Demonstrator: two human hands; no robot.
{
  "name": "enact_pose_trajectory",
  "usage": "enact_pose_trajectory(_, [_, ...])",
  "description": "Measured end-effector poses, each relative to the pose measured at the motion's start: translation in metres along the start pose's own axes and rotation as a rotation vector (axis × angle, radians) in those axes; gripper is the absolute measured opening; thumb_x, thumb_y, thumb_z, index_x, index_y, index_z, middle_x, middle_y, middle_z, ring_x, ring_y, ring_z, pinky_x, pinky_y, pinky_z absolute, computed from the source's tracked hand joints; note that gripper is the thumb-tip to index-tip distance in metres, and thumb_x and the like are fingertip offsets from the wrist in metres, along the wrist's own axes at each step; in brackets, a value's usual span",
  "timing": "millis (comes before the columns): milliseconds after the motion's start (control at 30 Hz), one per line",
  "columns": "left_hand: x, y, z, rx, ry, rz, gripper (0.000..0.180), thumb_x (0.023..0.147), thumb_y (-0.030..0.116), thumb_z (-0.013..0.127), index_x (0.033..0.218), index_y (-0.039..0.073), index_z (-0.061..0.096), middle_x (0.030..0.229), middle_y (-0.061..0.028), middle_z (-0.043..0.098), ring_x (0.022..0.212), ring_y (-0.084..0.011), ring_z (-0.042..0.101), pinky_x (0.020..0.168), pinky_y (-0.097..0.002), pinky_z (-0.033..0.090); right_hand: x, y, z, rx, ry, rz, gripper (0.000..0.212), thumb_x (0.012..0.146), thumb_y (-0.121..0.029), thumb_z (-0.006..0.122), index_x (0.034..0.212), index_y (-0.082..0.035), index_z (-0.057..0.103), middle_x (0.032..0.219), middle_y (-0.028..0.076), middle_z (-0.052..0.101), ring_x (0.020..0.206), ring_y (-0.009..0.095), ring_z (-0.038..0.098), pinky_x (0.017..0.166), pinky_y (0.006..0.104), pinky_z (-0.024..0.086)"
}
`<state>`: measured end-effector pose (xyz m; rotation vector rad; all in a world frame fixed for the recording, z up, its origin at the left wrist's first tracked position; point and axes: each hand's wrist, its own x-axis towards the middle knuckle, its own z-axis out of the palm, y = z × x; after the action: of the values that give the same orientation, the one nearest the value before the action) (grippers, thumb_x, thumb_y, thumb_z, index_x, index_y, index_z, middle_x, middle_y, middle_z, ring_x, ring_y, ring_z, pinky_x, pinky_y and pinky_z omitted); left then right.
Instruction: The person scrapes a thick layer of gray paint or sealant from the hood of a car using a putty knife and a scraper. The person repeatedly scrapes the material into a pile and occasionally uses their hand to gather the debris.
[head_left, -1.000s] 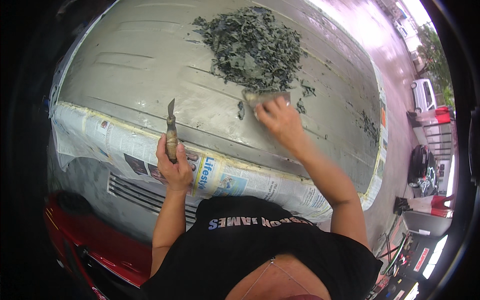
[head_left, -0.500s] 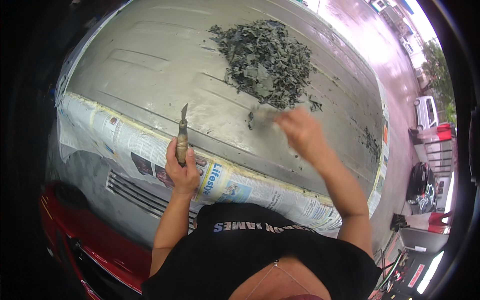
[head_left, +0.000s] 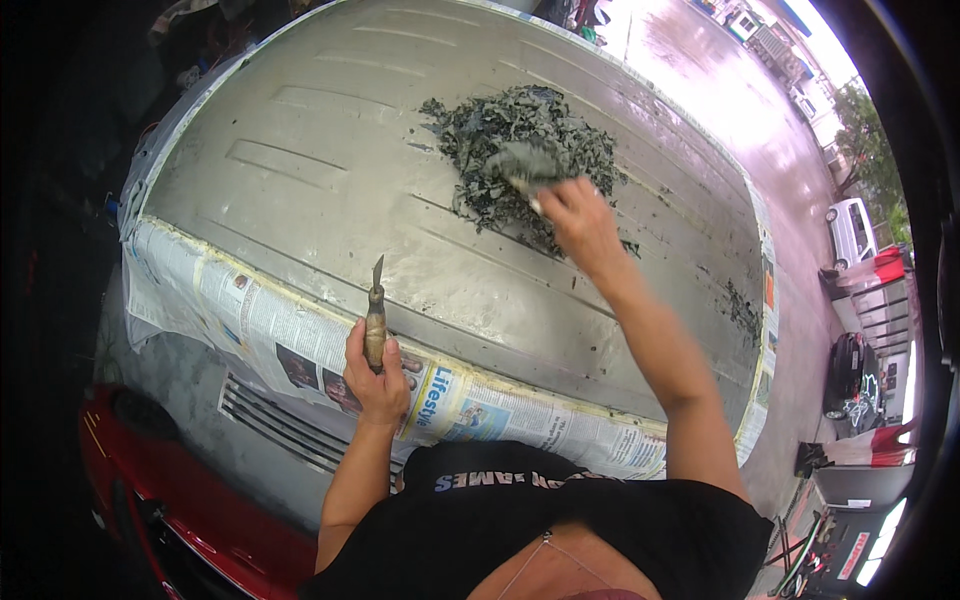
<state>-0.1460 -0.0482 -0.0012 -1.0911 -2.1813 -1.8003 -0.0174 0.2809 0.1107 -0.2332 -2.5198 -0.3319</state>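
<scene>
Left hand [head_left: 378, 390]: curling fingers closely around the handle of a knife; resting above the papered near edge.
Knife [head_left: 376, 335]: standing nearly upright in the left hand, pointing a short dark blade away from the body; showing a worn yellow-brown handle.
Right hand [head_left: 583, 222]: reaching out over the ribbed panel; closing fingers narrowly on the near end of a flat scraper; cannot tell the exact place of every fingertip.
Flat scraper [head_left: 528, 163]: showing as a blurred grey-green shape over the middle of the flake pile; cannot tell whether touching or hovering.
Flake pile [head_left: 478, 190]: lying heaped on the panel, beyond and right of the knife; mixing dark and grey-green curls.
Stray flakes [head_left: 740, 312]: lying scattered near the right edge, well apart from the heap.
Ribbed panel [head_left: 340, 235]: spreading beneath both tools, showing dull grey-green with raised ridges.
Newspaper [head_left: 250, 300]: hanging over the near edge, running under a pale yellow strip [head_left: 240, 257].
Vehicles: standing beyond, 1 red car [head_left: 215, 520] at lower left, 1 white van [head_left: 850, 232] and 1 black car [head_left: 846, 368] at right.
</scene>
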Motion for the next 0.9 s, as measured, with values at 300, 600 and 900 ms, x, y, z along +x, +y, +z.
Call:
enact_pose_trajectory(300, [-0.001, 0.003, -0.005, -0.009, 0.017, -0.013, 0.046, 0.097, 0.008, 0.057, 0.138, -0.009, 0.043, 0.124, -0.0224, 0.057, 0.109, -0.0277, 0.059, 0.095, -0.0357, 0.047, 0.122, 0.076, -0.040, 0.179, -0.327, 0.278, 0.019, 0.088, -0.012, 0.067, 0.107, -0.006, 0.069, 0.095, 0.014, 0.068, 0.091, 0.031, 0.066, 0.080, 0.0417, 0.053])
enact_pose_trajectory(600, [-0.002, 0.002, 0.006, -0.033, 0.041, -0.132, 0.046, 0.099, 0.013, 0.058, 0.138, -0.008, 0.044, 0.131, -0.0254, 0.055, 0.119, -0.0330, 0.055, 0.102, -0.0382, 0.044, 0.056, 0.072, -0.077, 0.163, -0.219, 0.315, 0.021, 0.087, -0.015, 0.069, 0.107, -0.008, 0.069, 0.095, 0.015, 0.070, 0.090, 0.035, 0.068, 0.082, 0.0466, 0.053])
enact_pose_trajectory(900, [0.004, 0.009, 0.006, 0.096, -0.013, -0.059, 0.051, 0.103, 0.022, 0.055, 0.141, -0.008, 0.040, 0.140, -0.0264, 0.048, 0.126, -0.0345, 0.050, 0.107, -0.0405, 0.039, 0.026, 0.039, -0.159, 0.264, -0.089, 0.462, 0.012, 0.087, -0.010, 0.066, 0.094, -0.002, 0.064, 0.091, 0.018, 0.067, 0.089, 0.038, 0.065, 0.077, 0.0471, 0.052])
